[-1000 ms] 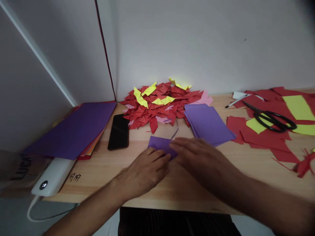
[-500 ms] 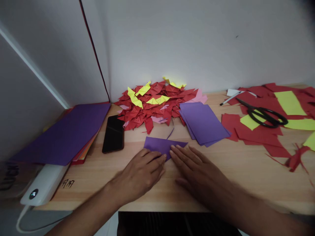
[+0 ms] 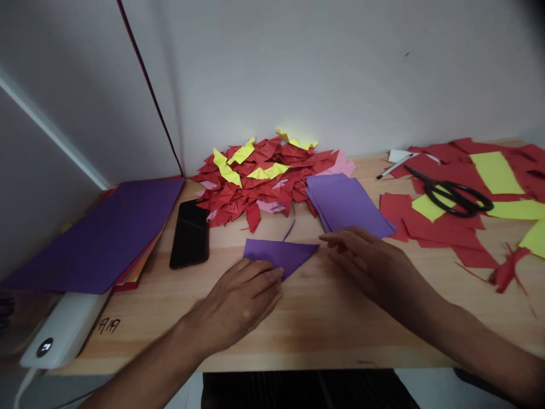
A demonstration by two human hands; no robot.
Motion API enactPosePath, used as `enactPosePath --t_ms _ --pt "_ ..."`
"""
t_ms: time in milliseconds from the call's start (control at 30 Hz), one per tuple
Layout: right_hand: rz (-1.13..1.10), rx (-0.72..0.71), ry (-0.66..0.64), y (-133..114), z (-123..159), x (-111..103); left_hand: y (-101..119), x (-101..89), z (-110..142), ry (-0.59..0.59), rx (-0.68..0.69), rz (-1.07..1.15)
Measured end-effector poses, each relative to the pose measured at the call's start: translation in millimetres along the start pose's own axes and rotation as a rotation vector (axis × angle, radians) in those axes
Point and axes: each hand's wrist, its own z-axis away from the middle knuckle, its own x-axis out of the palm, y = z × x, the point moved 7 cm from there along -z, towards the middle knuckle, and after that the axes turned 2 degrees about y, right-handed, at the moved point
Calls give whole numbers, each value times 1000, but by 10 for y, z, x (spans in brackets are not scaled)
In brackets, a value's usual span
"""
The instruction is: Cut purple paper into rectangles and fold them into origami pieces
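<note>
1 folded purple sheet [image 3: 286, 254] lies on the desk [image 3: 298, 338], overlain by the left hand [image 3: 240, 304], fingers loosely curled, presumably to prevent slipping; any pinch is hidden. The right hand [image 3: 377, 264], half open and empty, hovers just beside its pointed corner.

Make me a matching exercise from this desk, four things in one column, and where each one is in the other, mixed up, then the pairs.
Things:
1. Scissors
2. Phone
3. White device
4. Left hand

Places:
A. Partly under the large purple sheet
B. On the folded purple paper
C. On red and yellow paper pieces
D. Between the large purple sheet and the heap of folded shapes

Pairs: 1-C, 2-D, 3-A, 4-B
</note>
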Motion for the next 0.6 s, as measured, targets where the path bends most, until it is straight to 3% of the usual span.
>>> enactPosePath --t_ms 200,400,600 --pt "57 10 -112 18 -161 103 -9 -7 -10 7 11 18" --pt "94 27 -142 23 -183 149 -97 5 20 -22 -64 142" --pt "158 -138 -161 -94 6 180 -343 -36 10 45 -416 205"
